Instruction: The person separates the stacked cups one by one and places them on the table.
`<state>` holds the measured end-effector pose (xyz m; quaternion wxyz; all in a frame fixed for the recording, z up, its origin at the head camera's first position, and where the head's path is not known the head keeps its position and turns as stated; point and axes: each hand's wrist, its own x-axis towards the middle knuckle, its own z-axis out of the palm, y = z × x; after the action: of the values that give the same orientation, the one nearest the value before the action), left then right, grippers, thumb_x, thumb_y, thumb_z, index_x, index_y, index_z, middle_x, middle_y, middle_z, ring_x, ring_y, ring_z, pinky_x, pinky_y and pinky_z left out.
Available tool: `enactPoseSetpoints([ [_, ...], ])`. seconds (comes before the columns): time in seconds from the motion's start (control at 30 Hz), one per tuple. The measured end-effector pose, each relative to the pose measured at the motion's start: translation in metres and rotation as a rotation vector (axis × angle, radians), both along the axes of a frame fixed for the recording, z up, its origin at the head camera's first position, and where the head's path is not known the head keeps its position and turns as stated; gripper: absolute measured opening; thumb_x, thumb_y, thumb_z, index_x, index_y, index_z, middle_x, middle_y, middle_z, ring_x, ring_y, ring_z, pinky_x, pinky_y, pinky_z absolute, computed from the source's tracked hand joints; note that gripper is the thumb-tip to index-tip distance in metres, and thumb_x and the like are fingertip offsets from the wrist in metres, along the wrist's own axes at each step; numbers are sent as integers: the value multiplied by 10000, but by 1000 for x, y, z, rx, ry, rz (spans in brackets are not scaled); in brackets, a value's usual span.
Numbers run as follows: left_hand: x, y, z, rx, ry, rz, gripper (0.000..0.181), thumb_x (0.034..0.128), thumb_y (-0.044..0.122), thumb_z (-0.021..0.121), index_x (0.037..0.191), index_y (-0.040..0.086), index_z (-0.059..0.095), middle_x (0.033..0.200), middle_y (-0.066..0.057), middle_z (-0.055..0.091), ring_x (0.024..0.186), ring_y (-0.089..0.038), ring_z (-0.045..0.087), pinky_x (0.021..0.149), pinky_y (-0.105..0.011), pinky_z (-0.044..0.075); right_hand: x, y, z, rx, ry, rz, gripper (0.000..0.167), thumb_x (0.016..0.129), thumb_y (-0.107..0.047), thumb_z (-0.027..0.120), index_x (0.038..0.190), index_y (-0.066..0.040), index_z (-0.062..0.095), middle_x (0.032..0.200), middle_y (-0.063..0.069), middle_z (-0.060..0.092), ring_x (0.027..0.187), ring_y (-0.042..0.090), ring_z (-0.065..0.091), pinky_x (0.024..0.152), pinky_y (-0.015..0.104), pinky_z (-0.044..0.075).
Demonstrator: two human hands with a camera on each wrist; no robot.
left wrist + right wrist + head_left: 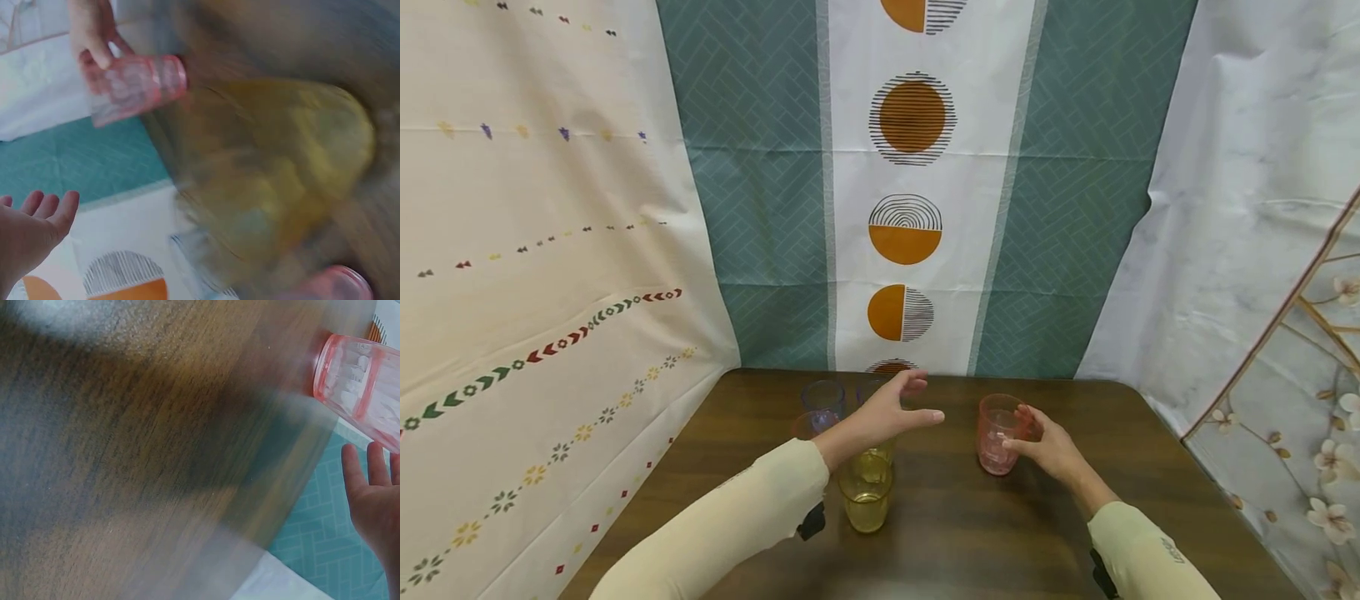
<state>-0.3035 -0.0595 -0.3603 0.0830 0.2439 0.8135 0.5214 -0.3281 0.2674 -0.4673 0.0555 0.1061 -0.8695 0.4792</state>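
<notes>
A clear pink glass (995, 450) stands upright on the right half of the table. My right hand (1054, 448) is at its right side, thumb in front and fingers round the back, holding it. The right wrist view shows straight fingertips (375, 456) along the wall of this glass (350, 375). My left hand (883, 415) hovers with fingers spread and nothing in them, over a group of glasses. Below it stands a yellow glass (866, 504), with another yellow glass partly hidden behind. The left wrist view shows the near yellow glass (294, 156) large and blurred.
Left of and behind my left hand stand a blue glass (822, 393), another pinkish glass (805, 427) and a purple glass (867, 387), partly covered by my arm. The brown wooden table (955, 533) ends at hanging cloths (760, 208) at the back and sides.
</notes>
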Motion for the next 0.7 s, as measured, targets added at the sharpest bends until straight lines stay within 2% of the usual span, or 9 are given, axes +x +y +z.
enactPoseSetpoints([
  [0.2, -5, 40, 16, 11, 5, 26, 829, 847, 485, 760, 1518, 201, 364, 1522, -36, 423, 1402, -226, 385, 1072, -462, 406, 1, -1, 6, 4, -28, -4, 874, 858, -264, 798, 1498, 73, 307, 1495, 273, 401, 1341, 461, 407, 1037, 575, 401],
  [0.37, -8, 69, 22, 28, -3, 49, 837, 846, 477, 761, 1518, 181, 361, 1506, -62, 439, 1390, -252, 404, 1072, -456, 408, 0, 0, 6, 2, -45, 4, 889, 865, -271, 791, 1511, 66, 283, 1512, 274, 374, 1354, 468, 385, 1042, 582, 393],
  [0.53, -10, 93, 18, 47, -28, 69, 825, 854, 456, 760, 1513, 160, 363, 1499, -84, 443, 1377, -268, 418, 1083, -460, 395, 0, 1, 3, 18, -61, -7, 895, 868, -318, 784, 1511, 62, 291, 1513, 276, 372, 1351, 468, 391, 1036, 581, 401],
  [0.7, -10, 111, 7, 89, -80, 97, 831, 836, 450, 781, 1502, 164, 374, 1480, -62, 453, 1372, -287, 418, 1064, -462, 415, 1, -2, 1, 48, -77, -23, 853, 877, -354, 768, 1482, 73, 345, 1438, 290, 461, 1299, 457, 456, 1017, 572, 424],
])
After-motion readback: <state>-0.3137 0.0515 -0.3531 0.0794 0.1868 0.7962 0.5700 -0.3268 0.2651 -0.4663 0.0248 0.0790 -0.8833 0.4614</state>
